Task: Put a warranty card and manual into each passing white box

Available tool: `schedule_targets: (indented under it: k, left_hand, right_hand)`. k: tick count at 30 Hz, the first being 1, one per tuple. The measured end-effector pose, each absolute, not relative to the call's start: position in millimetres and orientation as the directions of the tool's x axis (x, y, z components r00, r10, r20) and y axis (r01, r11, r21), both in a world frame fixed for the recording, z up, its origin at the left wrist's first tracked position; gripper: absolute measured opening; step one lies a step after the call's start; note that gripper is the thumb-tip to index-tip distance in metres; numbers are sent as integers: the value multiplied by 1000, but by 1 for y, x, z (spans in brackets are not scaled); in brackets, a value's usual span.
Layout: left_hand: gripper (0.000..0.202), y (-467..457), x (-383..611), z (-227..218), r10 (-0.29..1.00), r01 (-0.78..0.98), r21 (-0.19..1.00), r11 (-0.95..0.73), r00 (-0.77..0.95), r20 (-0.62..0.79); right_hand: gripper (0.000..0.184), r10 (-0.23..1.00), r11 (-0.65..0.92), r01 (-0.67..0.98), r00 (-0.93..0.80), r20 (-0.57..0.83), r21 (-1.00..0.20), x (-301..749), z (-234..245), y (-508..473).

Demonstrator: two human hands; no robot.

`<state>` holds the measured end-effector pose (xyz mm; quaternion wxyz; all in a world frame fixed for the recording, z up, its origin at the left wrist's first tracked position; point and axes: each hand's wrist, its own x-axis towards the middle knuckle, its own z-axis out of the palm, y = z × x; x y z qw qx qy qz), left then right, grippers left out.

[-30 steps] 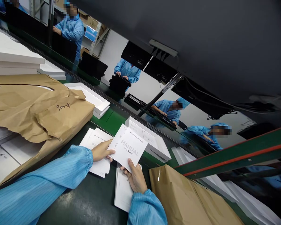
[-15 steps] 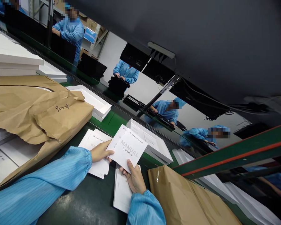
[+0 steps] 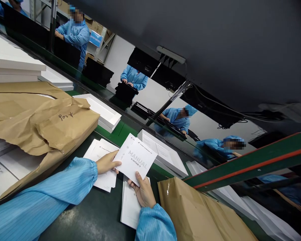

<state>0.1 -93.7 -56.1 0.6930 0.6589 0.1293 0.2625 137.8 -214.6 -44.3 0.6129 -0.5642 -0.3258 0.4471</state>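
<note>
A white manual (image 3: 137, 152), printed "MANUAL" and "HYTAB", is held up in front of me. Behind it a second white paper (image 3: 123, 149) sticks out to the left, with most of its print hidden. My left hand (image 3: 107, 164) pinches the left side of these papers, thumb on top. At the lower edge of the manual, my right hand (image 3: 143, 190) grips with its thumb on the cover. Under my left hand lies a loose stack of white leaflets (image 3: 104, 182). Another stack of white booklets (image 3: 130, 204) lies below my right hand, partly covered by it.
A torn brown paper package (image 3: 65, 130) with white papers inside lies left; another brown package (image 3: 190, 211) stands right. Open white boxes (image 3: 165, 152) and a white tray (image 3: 104, 112) sit on the green conveyor (image 3: 117, 130). A green red-edged bar (image 3: 253, 160) crosses the right. Several co-workers work beyond.
The white boxes and tray on the conveyor have shifted slightly to the right. Both hands keep the papers in nearly the same place.
</note>
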Motion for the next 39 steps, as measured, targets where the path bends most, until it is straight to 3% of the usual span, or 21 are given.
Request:
schedule_targets:
  k: [39]
  left_hand:
    - [45,-94,0,-54,533,-199,980,20,831,158]
  right_hand:
    - [30,903,-16,-222,415,-109,-975,138,-44,-212]
